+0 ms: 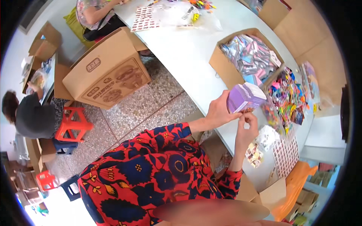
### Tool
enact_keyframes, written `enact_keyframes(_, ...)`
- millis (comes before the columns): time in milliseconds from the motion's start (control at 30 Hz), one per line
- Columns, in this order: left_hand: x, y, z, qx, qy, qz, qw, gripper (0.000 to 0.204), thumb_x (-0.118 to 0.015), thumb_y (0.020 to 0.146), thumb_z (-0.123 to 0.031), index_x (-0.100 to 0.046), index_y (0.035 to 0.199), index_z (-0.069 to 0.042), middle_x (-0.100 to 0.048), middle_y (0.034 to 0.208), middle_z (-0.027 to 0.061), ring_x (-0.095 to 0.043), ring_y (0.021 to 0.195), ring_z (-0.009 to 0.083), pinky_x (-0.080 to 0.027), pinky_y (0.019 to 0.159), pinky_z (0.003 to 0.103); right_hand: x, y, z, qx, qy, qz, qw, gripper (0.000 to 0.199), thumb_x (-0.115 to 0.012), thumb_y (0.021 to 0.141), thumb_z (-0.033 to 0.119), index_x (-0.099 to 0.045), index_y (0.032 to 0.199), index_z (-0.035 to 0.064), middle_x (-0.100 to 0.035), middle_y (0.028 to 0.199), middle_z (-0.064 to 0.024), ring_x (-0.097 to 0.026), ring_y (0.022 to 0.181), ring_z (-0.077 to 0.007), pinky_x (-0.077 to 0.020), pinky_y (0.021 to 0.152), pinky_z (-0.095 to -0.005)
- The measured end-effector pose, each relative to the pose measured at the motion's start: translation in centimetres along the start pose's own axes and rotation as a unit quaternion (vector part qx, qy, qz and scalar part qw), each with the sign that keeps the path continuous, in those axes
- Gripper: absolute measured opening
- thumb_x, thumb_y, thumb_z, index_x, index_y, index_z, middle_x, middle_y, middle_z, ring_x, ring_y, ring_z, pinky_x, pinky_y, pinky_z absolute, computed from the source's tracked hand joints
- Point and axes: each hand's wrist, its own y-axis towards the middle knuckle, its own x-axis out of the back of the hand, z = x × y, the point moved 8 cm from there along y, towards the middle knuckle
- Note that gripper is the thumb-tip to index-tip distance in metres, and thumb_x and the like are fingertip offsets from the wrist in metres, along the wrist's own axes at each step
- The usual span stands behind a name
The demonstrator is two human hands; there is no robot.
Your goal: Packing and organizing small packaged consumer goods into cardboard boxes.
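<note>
A small purple carton [241,98] with white on one face is held above the table's near edge. My left hand [220,111] grips it from the left side, fingers wrapped round it. Just below the carton, my right hand [247,130] has thumb and forefinger pinched together near its lower edge; whatever lies between those fingertips is too small to make out. Beyond the carton stands an open cardboard box [230,73] full of silvery, pink and blue packets [249,56]. To its right lies a heap of many-coloured small pieces [286,98] in clear plastic.
A sticker sheet [285,156] and a crumpled white plastic bag [267,136] lie near my right hand. An orange chair [296,188] stands at lower right. Left of the table are a large carton [109,71], a red stool [74,122] and a seated person [36,118]. Another person [94,13] sits at the far end.
</note>
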Motion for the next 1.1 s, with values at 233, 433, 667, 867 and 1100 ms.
enact_keyframes(233, 0.3, 1.6, 1.9, 0.037, -0.078, -0.002, 0.996, 0.071, -0.082, 0.062, -0.028, -0.045, 0.114, 0.003, -0.062, 0.099, 0.0177, -0.064, 0.088, 0.0238, -0.051, 0.076, 0.033, -1.0, -0.1, -3.0, -0.164, 0.394, 0.101, 0.899, 0.005, -0.047, 0.089, 0.004, -0.051, 0.091, 0.0036, -0.053, 0.075, -0.0030, -0.051, 0.074, -0.0116, -0.0405, 0.084, -0.0253)
enact_keyframes(433, 0.9, 3.9, 2.6, 0.128, -0.239, 0.025, 0.962, 0.071, -0.082, 0.063, -0.025, -0.045, 0.115, 0.007, -0.059, 0.101, 0.0138, -0.061, 0.087, 0.0181, -0.051, 0.071, 0.030, -0.3, -1.5, -5.1, -0.198, 0.206, 0.223, 0.932, 0.014, -0.054, 0.087, 0.002, -0.056, 0.101, -0.0004, -0.052, 0.066, -0.0008, -0.048, 0.064, -0.0067, -0.0403, 0.062, -0.0214)
enact_keyframes(667, -1.8, 2.0, 2.5, 0.222, -0.249, 0.263, 0.905, 0.074, -0.079, 0.067, -0.027, -0.045, 0.121, 0.010, -0.058, 0.110, 0.0158, -0.058, 0.097, 0.0183, -0.045, 0.086, 0.030, 4.5, 2.5, -7.1, -0.069, 0.132, 0.090, 0.985, 0.011, -0.055, 0.089, 0.005, -0.064, 0.091, -0.0014, -0.056, 0.073, 0.0003, -0.047, 0.064, -0.0030, -0.0343, 0.056, -0.0178)
enact_keyframes(867, -2.3, 0.7, 1.2, 0.244, -0.321, 0.301, 0.865, 0.070, -0.075, 0.072, -0.024, -0.042, 0.125, 0.007, -0.060, 0.110, 0.0145, -0.060, 0.098, 0.0192, -0.047, 0.087, 0.031, 2.3, 2.0, -7.2, -0.091, 0.259, 0.066, 0.959, 0.012, -0.050, 0.092, 0.008, -0.059, 0.093, 0.0009, -0.054, 0.074, -0.0004, -0.047, 0.064, -0.0059, -0.0368, 0.058, -0.0193)
enact_keyframes(1100, -3.3, 0.0, 3.6, 0.306, -0.506, 0.219, 0.776, 0.050, -0.066, 0.082, -0.021, -0.047, 0.120, 0.006, -0.062, 0.109, 0.0140, -0.064, 0.095, 0.0219, -0.052, 0.083, 0.034, -4.3, -3.5, -6.3, -0.161, 0.406, 0.148, 0.887, 0.015, -0.048, 0.092, 0.014, -0.051, 0.084, 0.0012, -0.052, 0.078, -0.0056, -0.048, 0.070, -0.0115, -0.0392, 0.064, -0.0250)
